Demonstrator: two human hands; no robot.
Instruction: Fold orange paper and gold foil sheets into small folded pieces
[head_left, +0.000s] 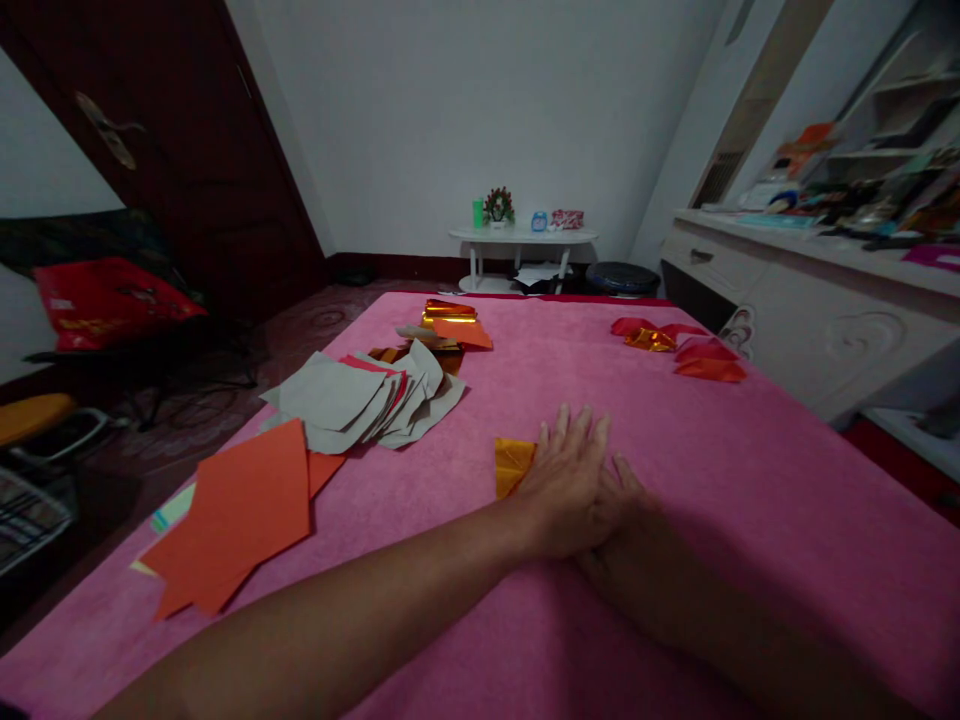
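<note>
My left hand [566, 485] lies flat with its fingers stretched forward, over the right edge of a gold foil paper piece [513, 464] on the pink cloth. Beside and partly beneath it is my right hand [626, 510], its visible fingers extended and the rest covered by my left. Both rest near the middle of the table. Whatever lies under the palms is hidden. To the left are a fanned stack of grey paper sheets [337, 400] with some red among them, and orange paper sheets [251, 500].
Gold foil and orange paper [463, 330] lie at the table's far left. Folded red, orange and gold pieces [709, 360] sit at the far right. Beyond stand a small white table [517, 237] and, rightward, a cluttered white cabinet [825, 310].
</note>
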